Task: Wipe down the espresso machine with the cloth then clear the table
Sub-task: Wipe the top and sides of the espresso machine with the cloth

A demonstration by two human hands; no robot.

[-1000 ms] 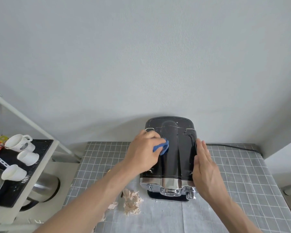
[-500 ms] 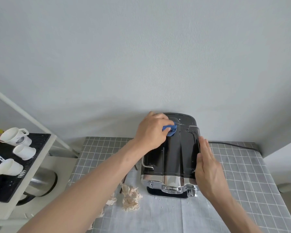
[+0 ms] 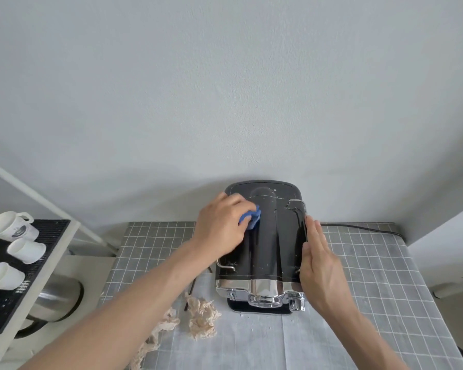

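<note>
**Head view: wiping the top of the espresso machine**

Head camera, looking down on espresso machine (image 3: 265, 236), upright on checked table (image 3: 372, 263) against the wall, drip tray toward the viewer. Left hand (image 3: 219, 228) on the machine's top, rear left, fingers curled round a bunched blue cloth (image 3: 251, 218) pressed to the black panel. Right hand (image 3: 318, 265) flat against the right flank, fingers straight and together, gripping nothing. Crumpled beige paper (image 3: 201, 319) and thin dark stick (image 3: 190, 292) on the table left of the machine, not yet cleared. Cloth judged soft and light, best kept bunched in the fingers. Machine judged heavy and rigid, its glossy top and chrome front likely slippery; bracing at the flat flank advisable, not at the protruding spouts.
</note>
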